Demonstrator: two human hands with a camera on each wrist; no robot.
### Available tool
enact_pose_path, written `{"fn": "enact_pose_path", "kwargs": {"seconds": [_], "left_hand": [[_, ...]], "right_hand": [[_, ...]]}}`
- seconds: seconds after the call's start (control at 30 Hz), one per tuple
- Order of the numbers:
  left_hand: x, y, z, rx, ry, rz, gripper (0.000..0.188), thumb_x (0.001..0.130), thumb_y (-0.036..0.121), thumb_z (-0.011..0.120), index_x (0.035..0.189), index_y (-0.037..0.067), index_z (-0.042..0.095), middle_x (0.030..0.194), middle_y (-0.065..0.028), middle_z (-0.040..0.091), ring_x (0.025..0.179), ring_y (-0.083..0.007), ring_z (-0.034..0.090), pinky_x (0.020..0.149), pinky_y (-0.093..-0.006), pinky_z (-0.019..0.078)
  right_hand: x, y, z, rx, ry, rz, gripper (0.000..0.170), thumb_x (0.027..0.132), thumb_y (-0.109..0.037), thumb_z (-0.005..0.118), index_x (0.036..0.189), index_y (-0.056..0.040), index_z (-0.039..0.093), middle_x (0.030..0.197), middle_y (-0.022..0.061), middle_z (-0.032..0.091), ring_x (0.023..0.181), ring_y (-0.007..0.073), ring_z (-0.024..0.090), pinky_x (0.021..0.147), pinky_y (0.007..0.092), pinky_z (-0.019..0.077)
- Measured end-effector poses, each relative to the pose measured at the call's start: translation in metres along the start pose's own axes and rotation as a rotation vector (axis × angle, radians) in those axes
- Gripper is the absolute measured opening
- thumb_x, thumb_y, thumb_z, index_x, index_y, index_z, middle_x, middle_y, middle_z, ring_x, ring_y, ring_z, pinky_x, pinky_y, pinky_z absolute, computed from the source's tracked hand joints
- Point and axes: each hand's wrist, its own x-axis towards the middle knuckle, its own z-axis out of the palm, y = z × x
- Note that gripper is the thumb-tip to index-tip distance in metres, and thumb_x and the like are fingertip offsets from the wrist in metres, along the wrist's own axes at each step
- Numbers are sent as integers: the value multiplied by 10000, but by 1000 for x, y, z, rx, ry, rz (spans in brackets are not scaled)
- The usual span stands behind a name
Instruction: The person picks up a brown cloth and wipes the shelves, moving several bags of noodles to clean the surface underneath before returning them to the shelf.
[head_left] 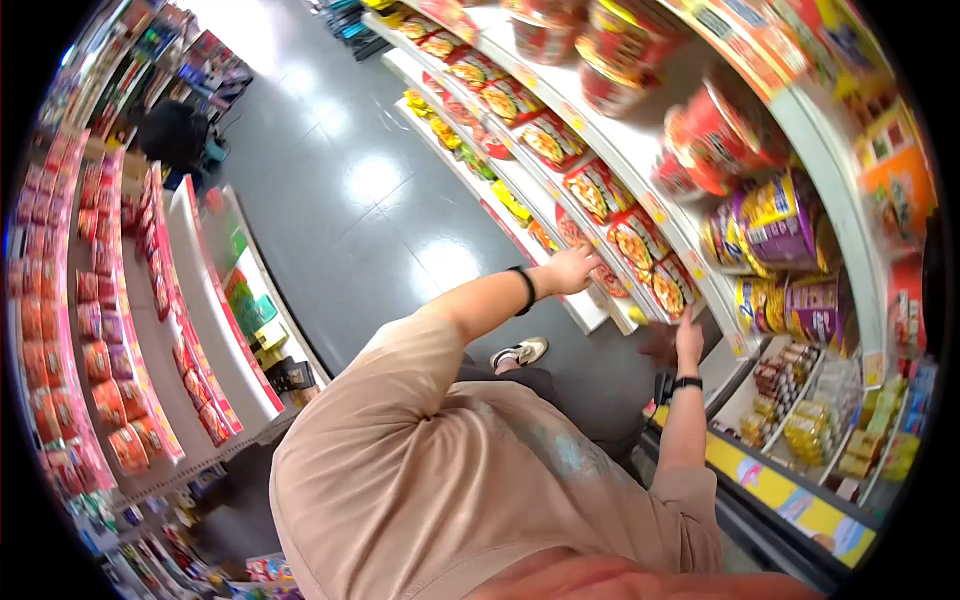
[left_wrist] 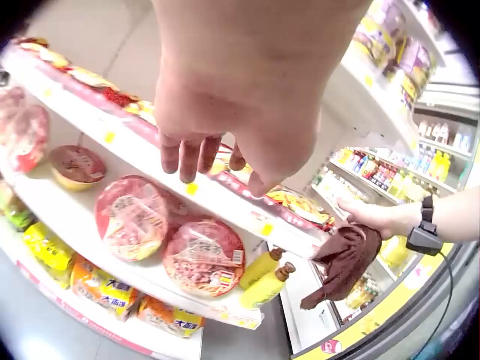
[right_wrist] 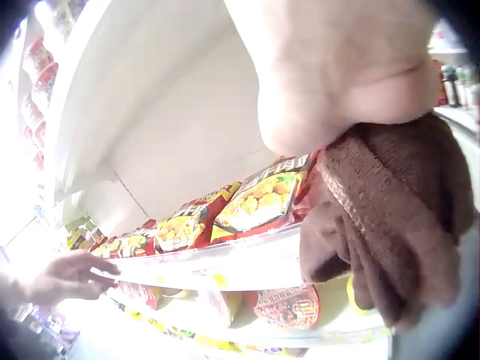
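Note:
My left hand (head_left: 573, 272) is at the front edge of a shelf (left_wrist: 150, 154) lined with red noodle packets (right_wrist: 259, 202). In the left wrist view its fingers (left_wrist: 201, 156) hang down with nothing seen in them; whether they touch the edge I cannot tell. My right hand (head_left: 689, 342) holds a bunched brown cloth (left_wrist: 349, 259) at the right end of that shelf. The cloth (right_wrist: 390, 217) drapes down past the shelf edge in the right wrist view, where the palm side covers the fingers.
Bowl noodles (left_wrist: 202, 259) and two yellow bottles (left_wrist: 268, 287) stand one shelf lower. Large noodle tubs (head_left: 725, 140) fill the shelf above. A chiller (head_left: 800, 420) is to the right. The grey aisle floor (head_left: 330, 200) lies left, with another rack (head_left: 150, 330) across it.

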Motion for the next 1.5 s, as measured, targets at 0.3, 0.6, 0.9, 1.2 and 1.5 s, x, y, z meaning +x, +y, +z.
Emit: {"fn": "enact_pose_path", "kwargs": {"seconds": [0.3, 0.6, 0.9, 1.2, 1.5], "left_hand": [[-475, -258, 16, -107, 58, -1436, 276, 894, 220, 487, 1019, 60, 674, 1077, -175, 662, 1032, -320, 628, 872, -434, 506], [-854, -247, 107, 89, -459, -1027, 246, 801, 258, 579, 975, 97, 644, 944, -143, 616, 871, -307, 575, 722, -439, 498], [-827, -164, 118, -1149, 756, -1791, 304, 814, 312, 656, 909, 24, 631, 816, -148, 662, 672, -258, 625, 597, -410, 493], [-842, -107, 164, -1149, 983, -2110, 278, 805, 287, 642, 875, 19, 627, 737, -85, 630, 596, -193, 600, 515, -356, 468], [-769, -35, 117, -1594, 1267, -2498, 288, 832, 303, 595, 838, 22, 657, 713, -97, 625, 571, -220, 592, 540, -412, 473]], "right_hand": [[-71, 103, 74, -321, -83, 123, 714, 889, -572, 458, 1022, 104, 644, 1007, 284, 651, 1050, 395, 602, 926, 430, 438], [-235, 5, 169, -332, -290, -291, 500, 653, -385, 797, 936, 7, 668, 900, 193, 691, 843, 304, 674, 738, 395, 521], [-258, -148, 283, -582, -564, -712, 539, 583, -180, 847, 1025, -5, 595, 1005, 172, 674, 970, 324, 645, 852, 393, 501], [-231, -311, 390, -664, -851, -795, 517, 615, -77, 820, 1046, 8, 547, 983, 107, 643, 891, 234, 632, 819, 339, 509], [-202, -484, 496, -764, -992, -918, 475, 547, -7, 818, 932, -29, 541, 903, 72, 630, 830, 198, 605, 732, 358, 512]]}}
